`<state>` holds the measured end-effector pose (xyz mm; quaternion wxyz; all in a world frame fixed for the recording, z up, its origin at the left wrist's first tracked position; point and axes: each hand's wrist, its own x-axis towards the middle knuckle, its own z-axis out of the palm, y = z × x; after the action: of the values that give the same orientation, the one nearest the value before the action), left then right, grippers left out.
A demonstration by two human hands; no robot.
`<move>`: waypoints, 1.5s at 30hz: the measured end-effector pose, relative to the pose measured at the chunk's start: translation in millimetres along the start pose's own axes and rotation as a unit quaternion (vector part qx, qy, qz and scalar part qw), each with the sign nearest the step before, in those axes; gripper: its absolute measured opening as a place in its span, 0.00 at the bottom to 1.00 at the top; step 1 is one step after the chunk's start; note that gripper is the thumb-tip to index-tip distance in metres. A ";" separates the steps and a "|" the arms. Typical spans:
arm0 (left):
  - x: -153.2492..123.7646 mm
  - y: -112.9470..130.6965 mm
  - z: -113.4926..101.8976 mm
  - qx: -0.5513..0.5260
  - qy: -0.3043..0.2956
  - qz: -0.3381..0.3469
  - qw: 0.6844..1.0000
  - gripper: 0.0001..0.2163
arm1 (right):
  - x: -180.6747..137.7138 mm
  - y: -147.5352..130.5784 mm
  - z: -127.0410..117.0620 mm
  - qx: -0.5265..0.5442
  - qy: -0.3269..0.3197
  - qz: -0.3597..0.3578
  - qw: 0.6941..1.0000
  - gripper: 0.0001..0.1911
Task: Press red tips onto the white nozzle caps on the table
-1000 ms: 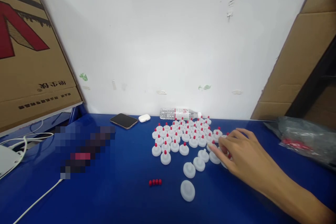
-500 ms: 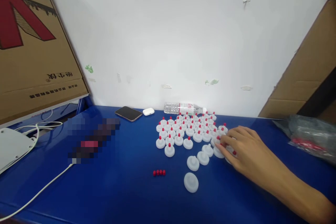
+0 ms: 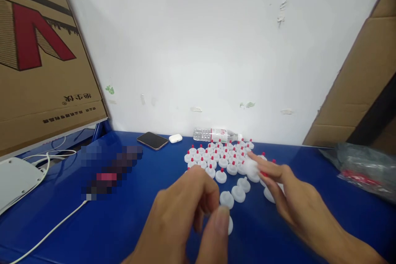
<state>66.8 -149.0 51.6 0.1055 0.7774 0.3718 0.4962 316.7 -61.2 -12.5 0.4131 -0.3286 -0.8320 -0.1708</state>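
My right hand [image 3: 287, 189] has its fingertips closed on a round white plastic cap [image 3: 251, 168], smeared by motion, at the right side of a cluster of similar caps. My left hand [image 3: 185, 214] hovers in the foreground over the table. Its fingers are curled and the thumb stands apart, with nothing visible between them. White caps with red tips [image 3: 221, 176] stand upright in the cluster. Several caps without red tips, such as one white cap [image 3: 238, 193], lie between my hands. Another white cap is partly hidden behind my left thumb.
A clear bottle [image 3: 216, 135] lies against the wall behind the cluster. A phone [image 3: 152, 140] and a small white case [image 3: 175, 138] rest to its left. Plastic bags [image 3: 365, 173] lie at the right; a cardboard box [image 3: 46, 90] and white cable [image 3: 49, 231] are at left.
My left hand has come into view from below, hiding the row of small red caps. My right hand has shifted a little, now with a white cap in its fingertips. The camera has tilted slightly.
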 end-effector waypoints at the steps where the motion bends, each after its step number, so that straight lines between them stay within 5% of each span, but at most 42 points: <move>1: 9.5 -4.9 2.7 0.036 0.003 0.032 0.999 0.09 | 0.5 -4.4 0.0 0.015 0.003 -0.013 1.000 0.08; 4: 34.2 -27.6 15.7 0.094 0.025 0.166 0.981 0.13 | 1.8 -11.8 -1.2 0.034 0.009 -0.048 0.998 0.08; 7: 48.0 -57.0 33.4 0.216 0.032 0.363 0.906 0.13 | 1.6 -11.1 -1.7 0.046 0.013 -0.053 0.997 0.09; 9: 49.9 -73.5 44.7 0.267 0.015 0.433 0.861 0.13 | 0.6 -9.3 -0.9 0.063 0.015 -0.048 0.997 0.10; 16: 32.4 -84.3 59.1 0.272 -0.008 0.447 0.852 0.12 | -0.1 -18.2 -0.8 0.116 -0.005 -0.075 0.990 0.12; 27: 25.7 -76.8 54.1 0.260 -0.049 0.363 0.894 0.12 | 5.8 -23.9 -6.6 0.101 0.003 -0.110 0.989 0.08; 31: 23.5 -72.9 54.0 0.250 -0.109 0.337 0.901 0.10 | 5.1 -23.0 -7.3 0.120 0.002 -0.111 0.987 0.09; 37: 22.4 -62.7 48.2 0.194 -0.273 0.168 0.927 0.06 | 4.2 -21.2 -5.6 0.151 0.005 -0.105 0.983 0.11; 45: 19.5 -66.9 52.9 0.203 -0.233 0.167 0.936 0.11 | 4.0 -17.0 -6.6 0.111 0.021 -0.099 0.989 0.12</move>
<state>84.5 -77.9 3.7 -0.0549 0.9270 0.2946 0.2253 307.0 -75.6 -5.5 0.4454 -0.1933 -0.8653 -0.1244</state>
